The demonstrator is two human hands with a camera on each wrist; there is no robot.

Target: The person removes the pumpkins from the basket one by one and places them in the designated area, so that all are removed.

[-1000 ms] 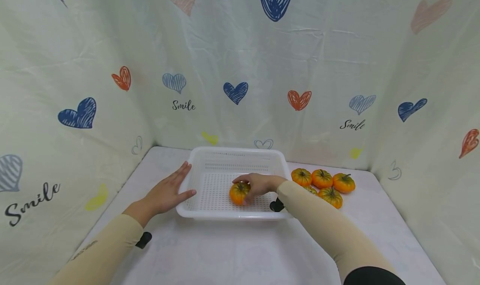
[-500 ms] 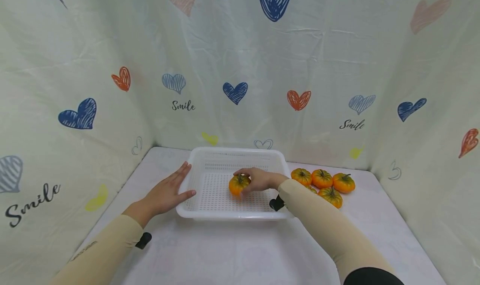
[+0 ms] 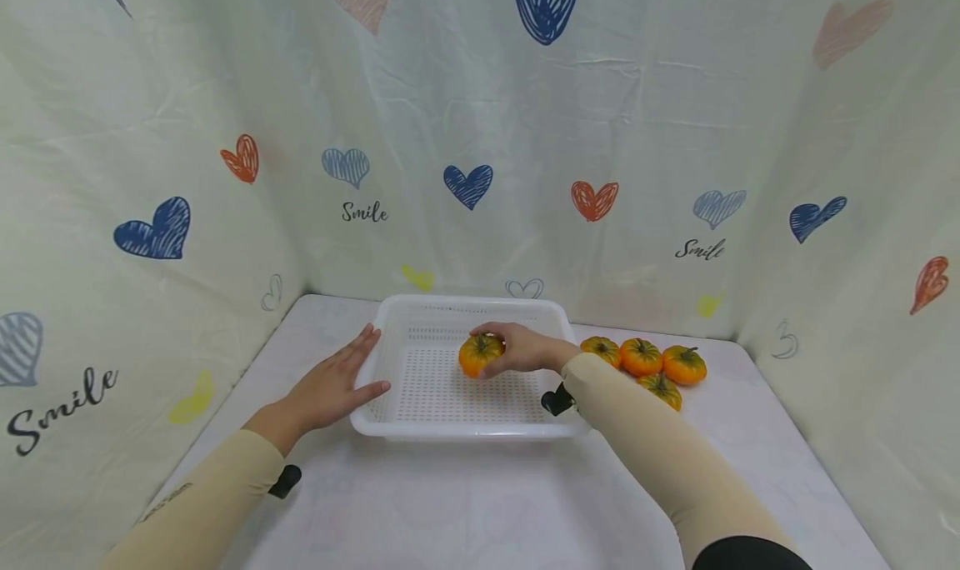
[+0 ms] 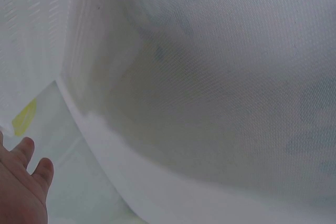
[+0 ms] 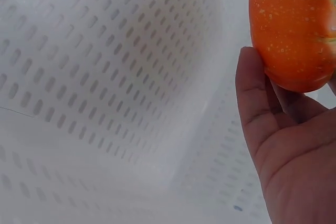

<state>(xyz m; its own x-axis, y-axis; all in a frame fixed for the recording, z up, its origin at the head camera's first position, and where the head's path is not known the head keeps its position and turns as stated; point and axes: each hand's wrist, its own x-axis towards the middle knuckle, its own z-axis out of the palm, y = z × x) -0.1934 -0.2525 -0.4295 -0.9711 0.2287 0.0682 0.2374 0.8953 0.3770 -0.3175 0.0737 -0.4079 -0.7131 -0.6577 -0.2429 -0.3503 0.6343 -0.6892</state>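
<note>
A small orange pumpkin (image 3: 480,355) with green streaks is gripped by my right hand (image 3: 521,349), over the inside of a white perforated plastic basket (image 3: 465,430). In the right wrist view the pumpkin (image 5: 294,30) shows its orange side, with the thumb and fingers (image 5: 257,90) curled about it. It looks raised off the basket floor. My left hand (image 3: 330,387) rests with straight, spread fingers against the basket's left rim. Only part of that left hand (image 4: 23,182) shows in the left wrist view.
Several more pumpkins (image 3: 641,357) lie grouped on the white tabletop (image 3: 465,503), right of the basket and partly behind the right forearm. A curtain (image 3: 525,120) printed with hearts stands close behind the table and along both sides.
My right hand has brought the pumpkin upward in the head view, away from the basket's near side. The left hand and the basket stay where they were.
</note>
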